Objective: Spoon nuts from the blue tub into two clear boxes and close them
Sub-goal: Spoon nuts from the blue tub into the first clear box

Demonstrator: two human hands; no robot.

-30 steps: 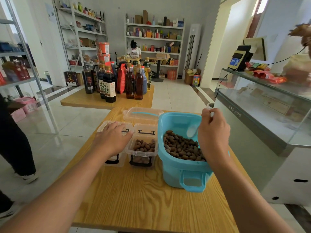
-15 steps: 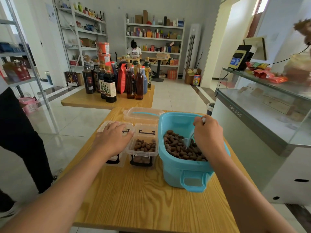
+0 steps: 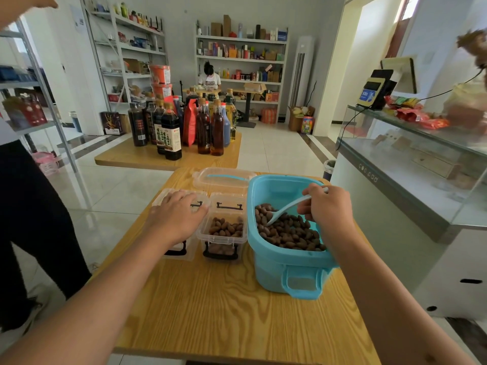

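The right hand [image 3: 325, 209] has come down into the blue tub [image 3: 287, 233] since a moment ago, when it was raised above the rim. Its fingers are curled round the handle of a pale spoon [image 3: 287, 208], and the bowl of the spoon is now pushed in among the nuts [image 3: 288, 233], at the side of the heap nearest the boxes. To my eye that marks the start of another scoop, with nothing lifted out yet.

The tub stands at the right edge of the tabletop [image 3: 224, 312], toward the far end. Touching its left wall is the open clear box [image 3: 224, 227], holding a layer of nuts, so it looks part filled and probably wants more. Just beside that one, further left, sits the second clear box [image 3: 179, 225], with the left hand [image 3: 175, 219] resting flat on it, fingers spread and relaxed, as it was a second ago; whether this box is lidded or holds anything, I cannot tell beneath the palm. A clear lid [image 3: 224, 177] lies at the far edge behind the boxes, so closing is yet to come.
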